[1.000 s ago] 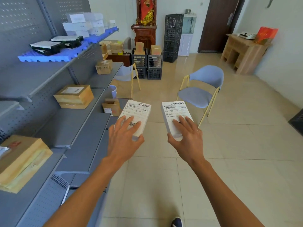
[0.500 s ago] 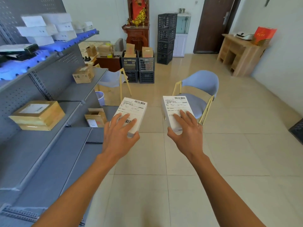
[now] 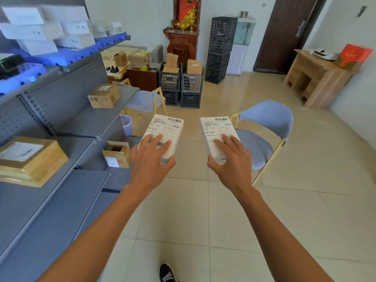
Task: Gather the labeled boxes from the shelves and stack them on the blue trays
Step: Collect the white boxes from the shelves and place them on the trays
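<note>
My left hand (image 3: 150, 161) grips a flat white box (image 3: 164, 129) with a shipping label on top, held out over the floor. My right hand (image 3: 230, 159) grips a second white labeled box (image 3: 217, 129) beside it, a short gap between the two. Blue trays (image 3: 67, 55) lie on the top shelf at the upper left, with several white boxes (image 3: 40, 29) stacked on them. Brown labeled cartons stand on the grey shelves: a large one (image 3: 30, 159) at the left and a smaller one (image 3: 103, 96) farther back.
The grey shelf unit (image 3: 61, 190) runs along my left. A blue chair (image 3: 262, 135) stands just right of my hands, another (image 3: 144, 100) behind the boxes. An open carton (image 3: 117, 153) sits low by the shelf. Black crates (image 3: 181, 84) and a wooden desk (image 3: 317, 76) are farther off.
I have stepped forward along the shelves; the brown cartons and blue trays have slid toward me and to the left. Both hands keep the same hold on their white boxes.
</note>
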Demonstrator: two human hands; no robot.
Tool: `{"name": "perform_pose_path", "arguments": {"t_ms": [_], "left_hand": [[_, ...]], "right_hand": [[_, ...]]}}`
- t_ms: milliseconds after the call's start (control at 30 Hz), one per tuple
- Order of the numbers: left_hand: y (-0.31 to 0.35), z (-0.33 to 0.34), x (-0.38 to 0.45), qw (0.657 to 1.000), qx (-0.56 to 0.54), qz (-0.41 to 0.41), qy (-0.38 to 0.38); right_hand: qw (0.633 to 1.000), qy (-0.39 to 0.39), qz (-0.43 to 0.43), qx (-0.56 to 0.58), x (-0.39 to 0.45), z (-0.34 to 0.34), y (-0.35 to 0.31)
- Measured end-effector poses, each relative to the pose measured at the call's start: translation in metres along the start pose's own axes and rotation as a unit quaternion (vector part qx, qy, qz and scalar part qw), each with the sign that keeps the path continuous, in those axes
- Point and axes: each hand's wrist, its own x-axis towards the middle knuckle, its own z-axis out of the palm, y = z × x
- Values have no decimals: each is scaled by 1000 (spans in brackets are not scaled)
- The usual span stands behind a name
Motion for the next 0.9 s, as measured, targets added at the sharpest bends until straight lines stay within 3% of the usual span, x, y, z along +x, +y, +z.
{"name": "perform_pose_path", "arguments": {"t_ms": [500,900], "left_hand": [[-97,40,177,999,-32,-5,42],[-145,109,316,999,3,-12,37]], "right_hand": [[999,24,-39,0,188,98,-16],[996,15,-72,49,349,210,22]]}}
